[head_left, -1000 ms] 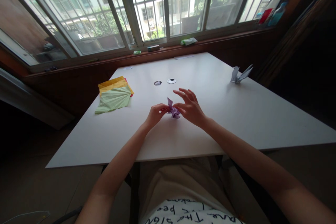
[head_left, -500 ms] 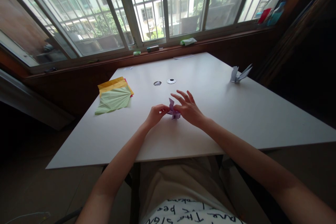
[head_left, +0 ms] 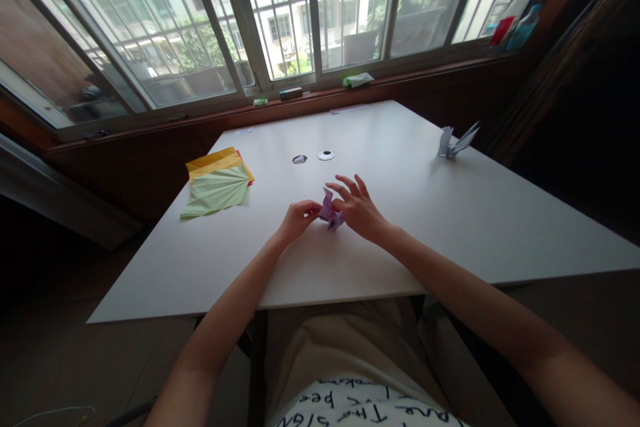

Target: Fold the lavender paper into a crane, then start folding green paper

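A small purple folded paper figure (head_left: 330, 212) is held just above the white table (head_left: 475, 213), near its middle. My left hand (head_left: 296, 219) pinches the figure's left side with closed fingers. My right hand (head_left: 357, 210) grips its right side with thumb and forefinger, while the other fingers are spread upward. Part of the figure is hidden between the two hands.
A stack of creased green, yellow and red paper sheets (head_left: 217, 183) lies at the table's left. A pale folded paper crane (head_left: 454, 143) stands at the far right edge. Two small round discs (head_left: 313, 157) lie beyond the hands. Small items sit on the window sill (head_left: 320, 90).
The purple figure and both hands shifted slightly left. My right hand's raised fingers have curled in closer over the figure.
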